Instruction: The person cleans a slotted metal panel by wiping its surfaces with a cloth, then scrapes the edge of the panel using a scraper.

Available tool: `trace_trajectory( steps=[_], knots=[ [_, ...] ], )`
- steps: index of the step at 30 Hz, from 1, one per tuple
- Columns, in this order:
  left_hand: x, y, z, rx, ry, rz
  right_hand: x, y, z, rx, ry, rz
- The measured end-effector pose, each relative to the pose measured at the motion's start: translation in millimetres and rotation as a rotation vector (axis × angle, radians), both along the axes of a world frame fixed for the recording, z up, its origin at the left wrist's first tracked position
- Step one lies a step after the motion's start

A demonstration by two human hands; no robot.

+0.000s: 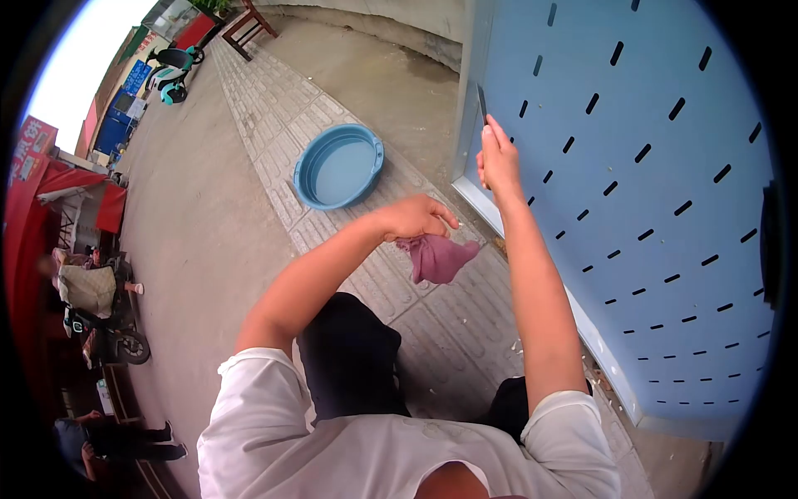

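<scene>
My left hand (418, 218) is closed on a crumpled purple cloth (440, 259), which hangs below the fingers over the paving. Up at the right, my right hand (499, 158) grips a thin-bladed scraper (481, 103), its blade pointing up and seen nearly edge-on. The fingers hide its handle. Right behind that hand stands a large blue slotted panel (632, 191). I cannot tell whether the blade touches it. Ahead of my left hand, a round blue basin (339, 166) with pale water in it rests on the paving.
Small white flecks lie on the paving (453, 341) near my knees. A wooden chair (248, 29) and a parked scooter (173, 71) stand farther off. At the left are a motorbike (112, 339), red awnings (108, 208) and a person in dark clothes (116, 441).
</scene>
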State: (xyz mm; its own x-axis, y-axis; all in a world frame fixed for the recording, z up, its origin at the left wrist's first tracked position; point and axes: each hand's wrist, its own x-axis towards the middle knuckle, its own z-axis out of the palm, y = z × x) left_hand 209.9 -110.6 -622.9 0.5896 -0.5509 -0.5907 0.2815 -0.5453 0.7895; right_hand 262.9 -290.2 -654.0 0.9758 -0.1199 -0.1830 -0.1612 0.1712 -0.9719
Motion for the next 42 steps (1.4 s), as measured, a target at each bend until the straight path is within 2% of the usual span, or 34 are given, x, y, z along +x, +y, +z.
trace_trajectory(
  steps=[2,3,5,6,9,10,11,13,14,15,18,19,21,24,27,31,39,42],
  knots=[
    [-22,5,26,-0.253,0.199,0.146,17,1,-5,-0.014,-0.022,-0.028],
    [-33,9,36,-0.383,0.296,0.218,15,2,-17,0.01,0.085,0.02],
    [-52,29,61,-0.928,0.188,0.226,3,3,-40,0.051,0.293,0.111],
    [-62,36,68,-1.196,0.13,0.221,-3,2,-51,0.08,0.316,0.136],
    [-91,26,40,-1.341,-0.183,1.027,-8,3,-67,0.112,0.332,0.19],
    [-108,19,59,-0.795,-0.248,1.043,-9,2,-70,0.09,0.311,0.197],
    [-101,23,39,-1.257,0.297,1.171,-11,-1,-75,0.069,0.294,0.199],
    [-102,11,38,-1.669,0.6,0.479,-19,-9,-66,0.107,0.334,0.232],
    [-107,9,47,-1.481,0.676,0.581,-19,-11,-68,0.074,0.38,0.257],
    [-104,8,43,-1.526,0.647,0.539,-18,-11,-71,0.044,0.422,0.283],
    [-96,4,32,-1.664,0.552,0.422,-25,-2,-88,0.202,0.529,0.23],
    [-100,4,31,-1.64,0.494,0.565,-26,0,-98,0.312,0.566,0.23],
    [-94,8,24,-1.574,0.271,0.521,-27,7,-114,0.533,0.634,0.234],
    [-94,11,30,-1.283,0.206,0.751,-27,20,-129,0.674,0.637,0.134],
    [-94,8,33,-1.249,0.12,0.725,-21,32,-148,0.736,0.513,0.101],
    [-98,3,37,-1.215,0.01,0.718,-39,52,-105,0.784,0.396,0.057],
    [-88,3,39,-1.196,-0.051,0.708,-60,67,-46,0.713,0.211,0.051],
    [-82,10,36,-1.204,-0.047,0.729,-56,76,-41,0.68,0.219,0.04]
  ],
)
